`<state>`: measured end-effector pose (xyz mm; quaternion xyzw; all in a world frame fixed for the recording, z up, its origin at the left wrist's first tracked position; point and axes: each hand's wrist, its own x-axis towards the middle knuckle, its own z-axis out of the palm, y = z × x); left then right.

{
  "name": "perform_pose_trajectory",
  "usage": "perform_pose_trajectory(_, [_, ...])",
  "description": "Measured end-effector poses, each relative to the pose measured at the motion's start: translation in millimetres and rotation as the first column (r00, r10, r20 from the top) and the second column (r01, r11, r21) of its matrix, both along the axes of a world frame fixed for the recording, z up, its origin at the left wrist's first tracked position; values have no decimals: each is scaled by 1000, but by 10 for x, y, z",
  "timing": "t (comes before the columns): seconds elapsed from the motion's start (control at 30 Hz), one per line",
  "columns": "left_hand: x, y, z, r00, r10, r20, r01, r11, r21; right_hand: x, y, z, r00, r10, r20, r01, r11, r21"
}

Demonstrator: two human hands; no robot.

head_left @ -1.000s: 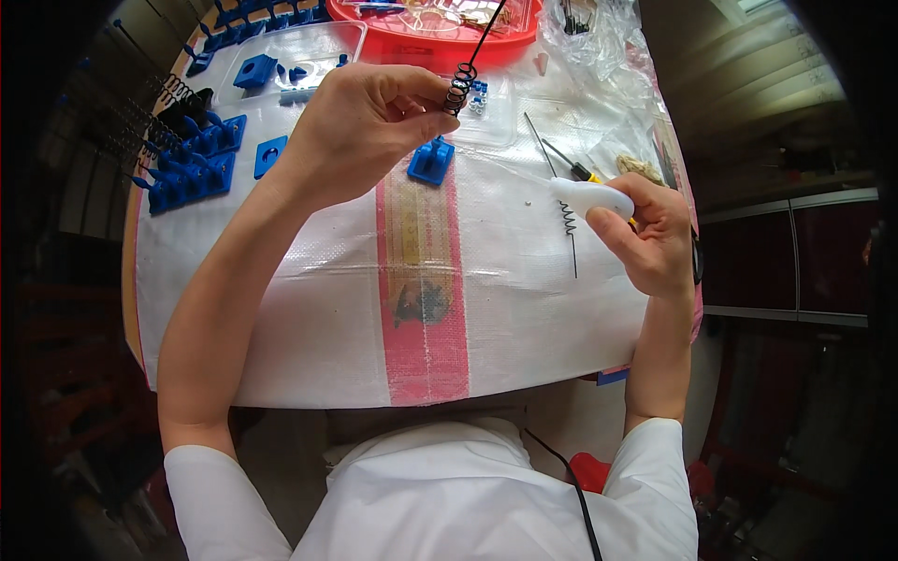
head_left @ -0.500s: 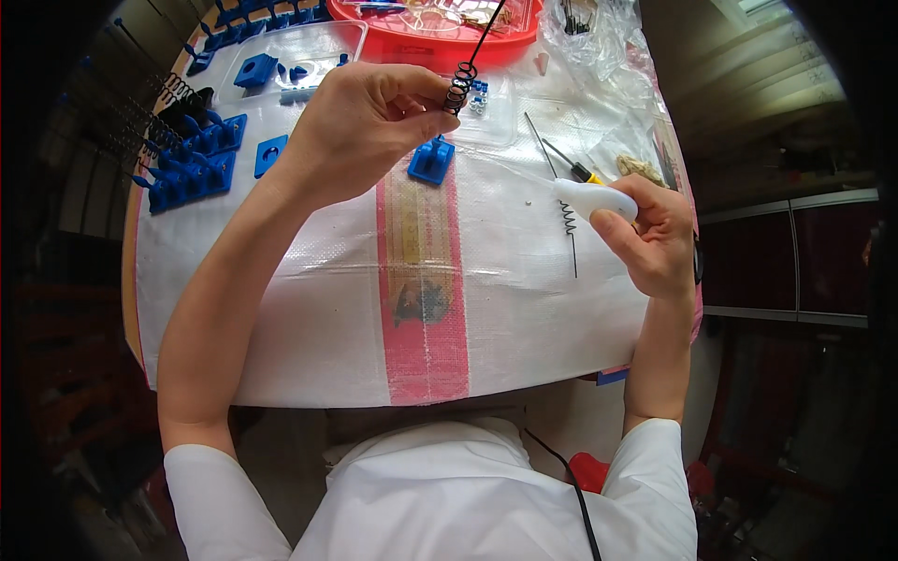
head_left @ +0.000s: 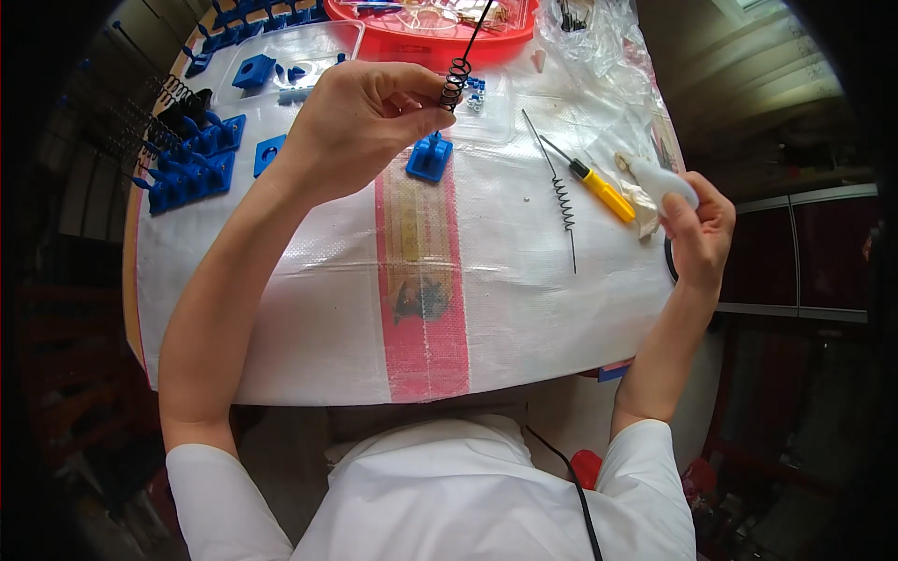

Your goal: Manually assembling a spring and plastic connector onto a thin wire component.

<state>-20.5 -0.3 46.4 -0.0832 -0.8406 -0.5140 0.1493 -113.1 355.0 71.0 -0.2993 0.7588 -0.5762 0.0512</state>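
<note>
We are pinching a black coiled wire spring (head_left: 456, 82) between the thumb and fingertips of our left hand (head_left: 360, 117), holding it up just above the small blue plastic block (head_left: 429, 156) that is sitting on the white woven sheet (head_left: 309, 309), with its straight tail pointing up toward the red tray (head_left: 524, 37). Our right hand (head_left: 700, 229) is curling closed around a white handle-like tool (head_left: 666, 179), well to the right of that block, past a second spring (head_left: 561, 196) and a yellow-handled screwdriver (head_left: 599, 187) lying on the sheet.
</note>
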Motion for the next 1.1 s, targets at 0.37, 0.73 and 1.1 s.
perform_pose_trajectory(0.37, [-23, 16, 98, 992, -8, 126, 8, 1000, 4, -503, 159, -358, 990, -40, 133, 67, 978, -199])
perform_pose_trajectory(0.73, [12, 11, 66, 999, -43, 30, 45, 998, -43, -843, 44, -520, 988, -124, 95, 129, 991, -42])
perform_pose_trajectory(1.1, [-32, -33, -12, 999, -11, -30, 6, 987, -160, -830, -708, -534, 965, -70, -253, 144, 948, 284])
